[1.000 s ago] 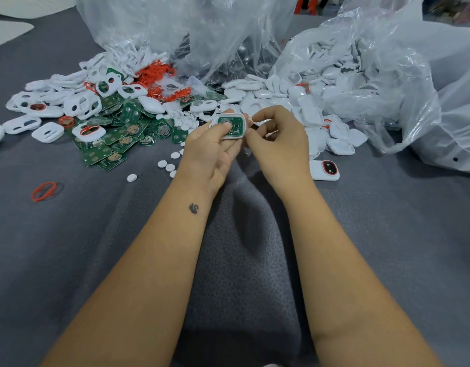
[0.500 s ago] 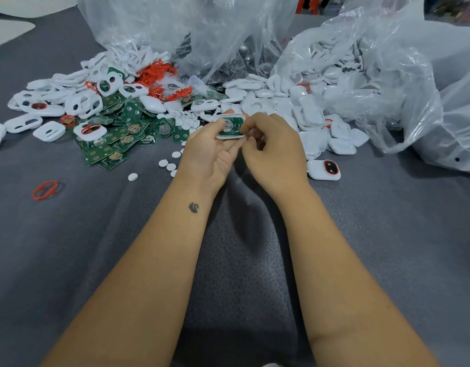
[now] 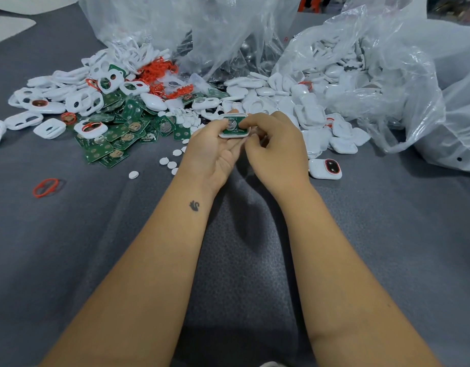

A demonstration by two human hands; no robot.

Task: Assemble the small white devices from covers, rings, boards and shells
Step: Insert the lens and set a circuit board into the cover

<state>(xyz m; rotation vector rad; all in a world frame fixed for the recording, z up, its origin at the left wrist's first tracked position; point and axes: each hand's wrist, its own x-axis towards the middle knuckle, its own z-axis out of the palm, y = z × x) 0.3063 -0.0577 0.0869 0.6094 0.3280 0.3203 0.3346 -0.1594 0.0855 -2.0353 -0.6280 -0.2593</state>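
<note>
Grey desk [image 3: 387,234], parts everywhere. Both my hands, left hand [image 3: 211,149] and right hand [image 3: 276,147], pinch the half-built device [image 3: 233,126], green board [image 3: 235,123] up. Crooked pressure could pop it into the boards pile [image 3: 117,133].

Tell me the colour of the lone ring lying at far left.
Red-orange ring, shown in the head view.

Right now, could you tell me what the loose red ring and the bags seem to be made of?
The red ring looks like soft rubber or silicone: thin, matte, lying bent out of round. The bags look like thin clear plastic film: glossy, crinkled, with white parts showing through.
</note>
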